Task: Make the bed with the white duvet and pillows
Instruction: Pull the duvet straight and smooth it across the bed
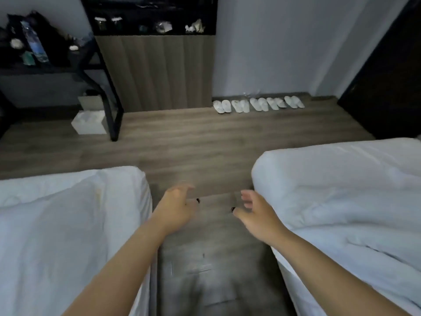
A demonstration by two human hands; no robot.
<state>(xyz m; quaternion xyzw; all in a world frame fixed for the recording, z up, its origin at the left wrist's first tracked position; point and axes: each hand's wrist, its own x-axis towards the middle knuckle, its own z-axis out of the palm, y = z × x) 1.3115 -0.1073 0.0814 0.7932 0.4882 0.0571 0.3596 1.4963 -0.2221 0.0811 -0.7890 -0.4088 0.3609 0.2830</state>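
Wooden floor [182, 144] is running between two beds; we are holding our left hand [175, 208] and right hand [257, 215] over it, fingers loosely curled, grasping nothing, white duvet [341, 190] lying right.

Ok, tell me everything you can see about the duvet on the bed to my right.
The white duvet looks soft and padded, like quilted cotton. It lies rumpled over the right-hand bed, with creases and folds across its top and a rounded, puffy corner nearest the floor gap. Its edge hangs over the bed's side toward the aisle. The right hand hovers just beside that corner, fingers loosely curled, apparently not gripping it. The far and right parts run out of view.
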